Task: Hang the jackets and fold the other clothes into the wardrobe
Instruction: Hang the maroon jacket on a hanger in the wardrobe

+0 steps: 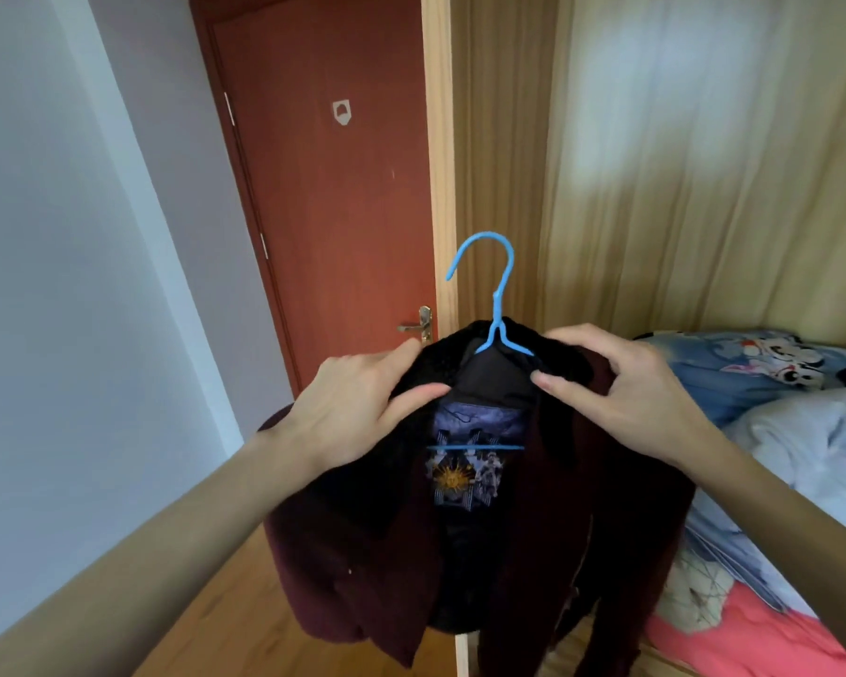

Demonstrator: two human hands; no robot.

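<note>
Maroon jacket (533,530) hangs between my hands on a blue hanger (501,305), its hook standing free above my fingers. My left hand (357,408) pinches the dark collar (565,364) on its side and my right hand (626,393) pinches the other side, thumbs in front. I judge I am settling the shoulders on the hanger; next I need to take the hook and lift it to a rail, which I cannot see. Beyond my right hand lies crumpled bedding (802,432).
</note>
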